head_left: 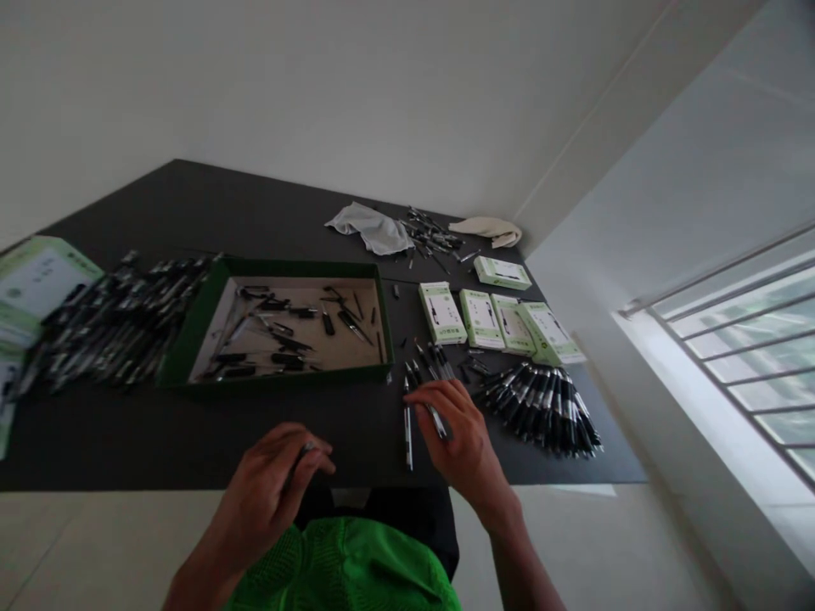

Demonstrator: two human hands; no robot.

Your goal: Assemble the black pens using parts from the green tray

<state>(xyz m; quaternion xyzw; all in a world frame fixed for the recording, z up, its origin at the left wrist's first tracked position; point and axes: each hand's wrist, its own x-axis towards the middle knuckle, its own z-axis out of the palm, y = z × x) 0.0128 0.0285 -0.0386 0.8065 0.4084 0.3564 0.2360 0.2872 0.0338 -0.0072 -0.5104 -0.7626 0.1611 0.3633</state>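
1. A small piece point(307, 447) is seen between the thumb and curled fingers of the left hand point(280, 473); its grip looks pressed together on it.
2. A loose pen point(408, 437) is lying on the bench point(356, 433), its far part at the fingertips of the right hand point(459, 428). A second pen point(436, 422) is partly covered by that hand; whether it is pinched cannot be told.
3. The loose pen could be rolled off the near edge, being close to it, if nudged by the right hand.
4. The fanned pens point(541, 403) could be scattered by a knock from the right forearm. The small piece could be dropped if the left grip were loosened, and be lost among the loose parts in the green tray point(385, 331).
5. Printed labels are borne by the green-and-white boxes point(482, 319) behind the fanned pens and by the carton point(47, 280) at far left, but no brand or wording can be read.
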